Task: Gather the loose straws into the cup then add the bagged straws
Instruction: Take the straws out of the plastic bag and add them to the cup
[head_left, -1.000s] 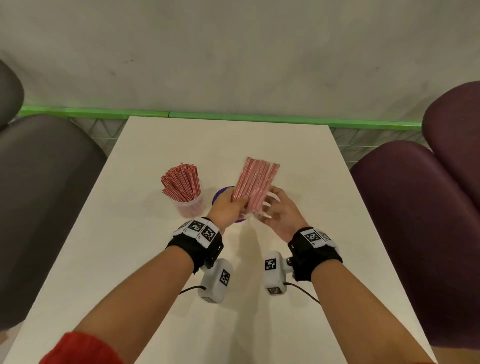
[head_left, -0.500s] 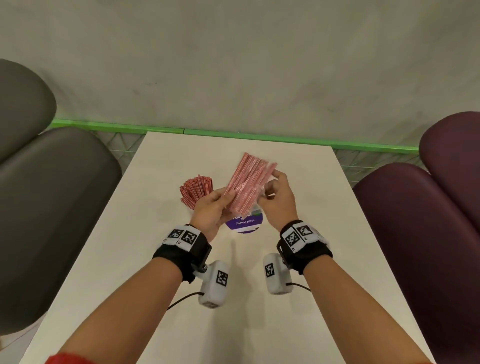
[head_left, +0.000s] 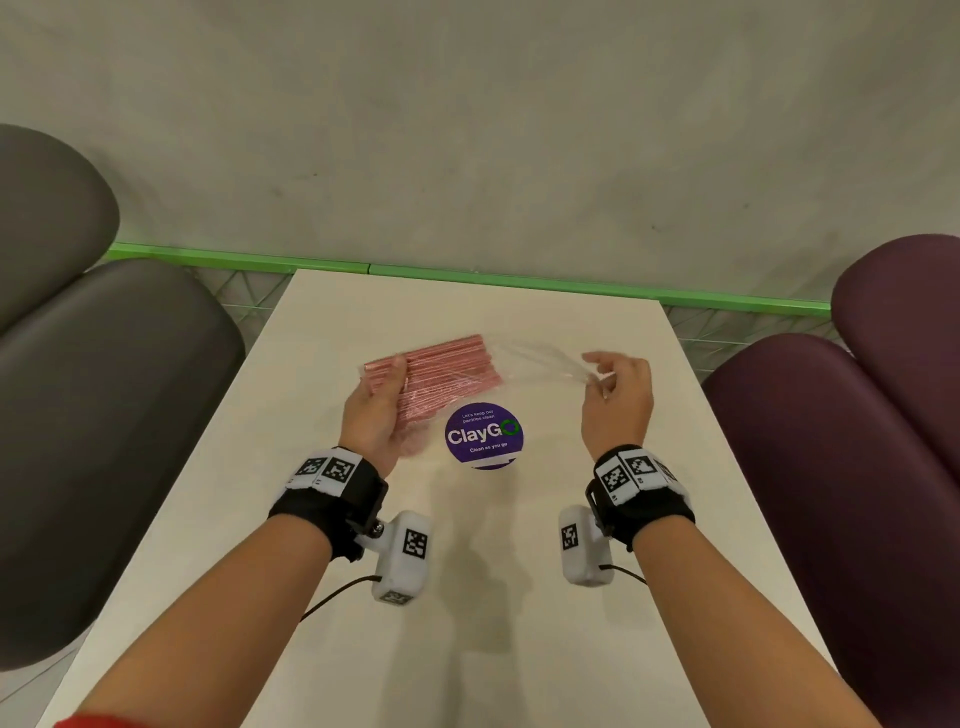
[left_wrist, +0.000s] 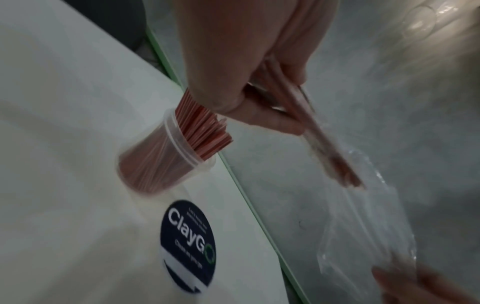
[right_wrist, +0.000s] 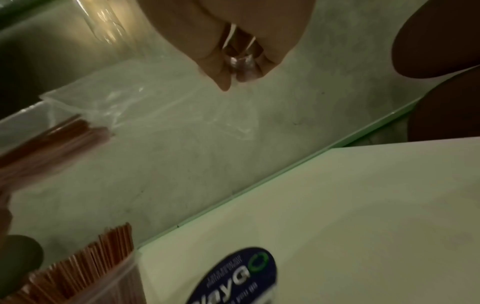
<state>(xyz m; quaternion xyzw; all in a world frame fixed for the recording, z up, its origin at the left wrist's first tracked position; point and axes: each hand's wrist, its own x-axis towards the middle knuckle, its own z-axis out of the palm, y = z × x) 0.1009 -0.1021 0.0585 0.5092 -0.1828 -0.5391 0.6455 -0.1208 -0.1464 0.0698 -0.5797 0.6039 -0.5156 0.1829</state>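
Left hand (head_left: 375, 415) grips the straw bundle (head_left: 441, 371); right hand (head_left: 615, 395) pinches the clear bag (head_left: 540, 358). Risk: a loose grip lets straws spill beside the cup (left_wrist: 166, 156).

Just below the left hand's fingers (left_wrist: 272, 121) stands the clear cup (left_wrist: 166, 162), its mouth crowded with pink straws (left_wrist: 202, 133). The stretched plastic bag (head_left: 540, 358) spans the gap toward the right hand's fingers (head_left: 602, 364); below them, bare table (head_left: 597, 415).
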